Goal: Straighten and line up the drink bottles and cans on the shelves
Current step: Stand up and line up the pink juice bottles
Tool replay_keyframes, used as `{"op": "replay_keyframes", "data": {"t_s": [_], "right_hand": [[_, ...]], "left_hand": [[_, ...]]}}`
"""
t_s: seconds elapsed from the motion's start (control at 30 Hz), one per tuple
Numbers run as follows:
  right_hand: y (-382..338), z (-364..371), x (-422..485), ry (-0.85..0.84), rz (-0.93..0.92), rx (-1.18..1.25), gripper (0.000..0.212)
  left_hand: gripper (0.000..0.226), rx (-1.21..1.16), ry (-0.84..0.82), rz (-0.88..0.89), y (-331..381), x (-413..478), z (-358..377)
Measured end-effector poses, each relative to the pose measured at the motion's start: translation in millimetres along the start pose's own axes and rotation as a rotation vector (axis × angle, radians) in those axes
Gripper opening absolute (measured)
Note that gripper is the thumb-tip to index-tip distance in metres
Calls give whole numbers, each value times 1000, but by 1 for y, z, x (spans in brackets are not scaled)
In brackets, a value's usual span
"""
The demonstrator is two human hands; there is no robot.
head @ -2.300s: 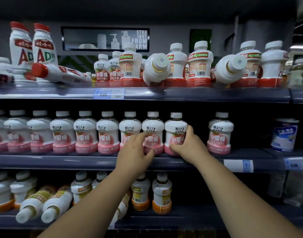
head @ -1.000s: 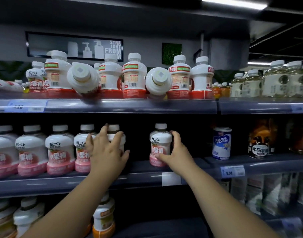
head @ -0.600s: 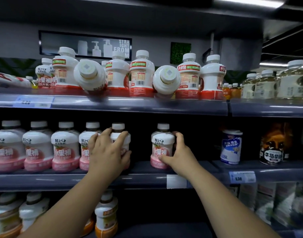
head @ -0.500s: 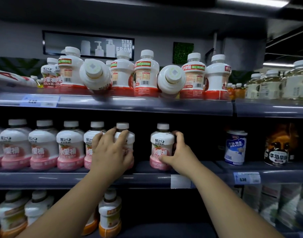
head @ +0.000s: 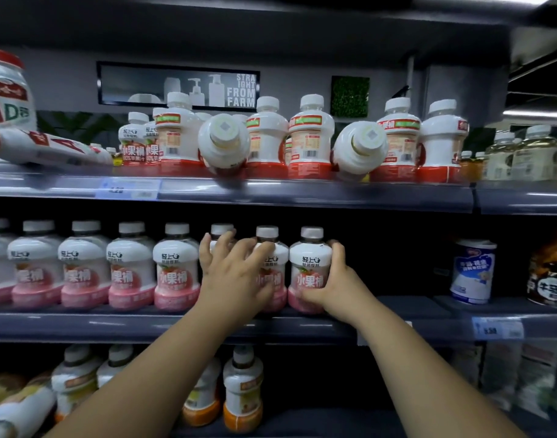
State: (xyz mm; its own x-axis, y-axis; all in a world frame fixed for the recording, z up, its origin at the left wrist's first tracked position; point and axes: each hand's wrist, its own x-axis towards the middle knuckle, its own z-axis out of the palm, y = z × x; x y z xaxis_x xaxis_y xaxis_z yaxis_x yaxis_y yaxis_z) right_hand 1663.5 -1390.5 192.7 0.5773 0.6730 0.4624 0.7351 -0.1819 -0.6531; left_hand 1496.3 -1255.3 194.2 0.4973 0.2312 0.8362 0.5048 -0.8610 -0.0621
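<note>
A row of white bottles with pink bases (head: pixel 128 270) stands upright on the middle shelf (head: pixel 112 324). My right hand (head: pixel 334 279) grips the rightmost pink bottle (head: pixel 308 267), which stands close against its neighbour (head: pixel 269 248). My left hand (head: pixel 236 273) lies over the two bottles left of that one, its fingers spread across their shoulders. On the top shelf (head: pixel 302 192), red-based bottles (head: pixel 310 137) stand upright, and two white bottles (head: pixel 223 143) (head: pixel 359 150) lie tipped with their caps facing me.
A blue-and-white can (head: pixel 473 270) and a dark can (head: pixel 552 273) stand right of the row, past a gap. Large red-capped bottles (head: pixel 49 147) lie toppled at the top left. Orange-based bottles (head: pixel 242 387) fill the bottom shelf. Pale tea bottles (head: pixel 530 153) stand at the top right.
The lone pink bottle in my right hand has slid left across the gap and now stands against the row. My left hand stays on the row's end bottles. The view has shifted left.
</note>
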Motion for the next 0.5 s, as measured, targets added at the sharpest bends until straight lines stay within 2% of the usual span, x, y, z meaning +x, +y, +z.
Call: {"op": "replay_keyframes", "data": {"t_s": [0.1, 0.23, 0.5], "right_hand": [[0, 10, -4, 59, 33, -24, 119], [0, 15, -7, 118, 60, -78, 118], [0, 18, -10, 162, 18, -29, 119]], "left_hand": [[67, 1, -17, 39, -4, 0, 3], [73, 23, 24, 71, -8, -2, 7], [72, 66, 35, 99, -9, -4, 6]]}}
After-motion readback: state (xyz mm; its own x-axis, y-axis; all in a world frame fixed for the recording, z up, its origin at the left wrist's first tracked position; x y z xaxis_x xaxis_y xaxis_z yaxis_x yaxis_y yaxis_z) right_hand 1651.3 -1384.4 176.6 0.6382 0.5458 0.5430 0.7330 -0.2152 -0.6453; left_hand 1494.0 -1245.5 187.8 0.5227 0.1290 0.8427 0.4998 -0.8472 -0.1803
